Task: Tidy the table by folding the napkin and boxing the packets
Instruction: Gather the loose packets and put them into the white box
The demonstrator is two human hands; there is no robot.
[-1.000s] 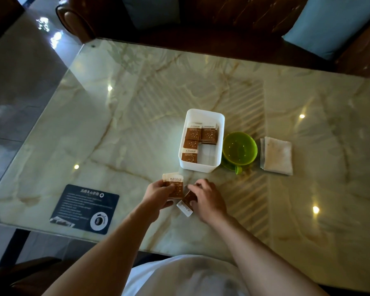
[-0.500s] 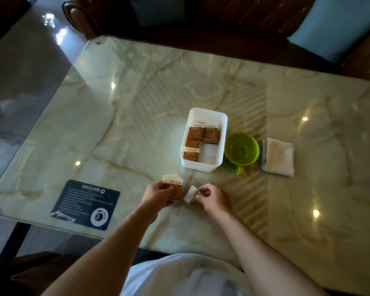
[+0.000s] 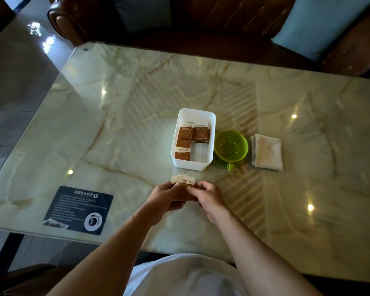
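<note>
At lower centre of the frame, the left hand (image 3: 165, 196) and right hand (image 3: 207, 194) both close their grip on brown packets (image 3: 185, 184), just below the white box (image 3: 193, 138) on the counter (image 3: 115, 135).

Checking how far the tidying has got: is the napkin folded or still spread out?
Folded. The napkin lies as a small, compact square right of the green cup, with stacked layer edges showing along its left side.
</note>
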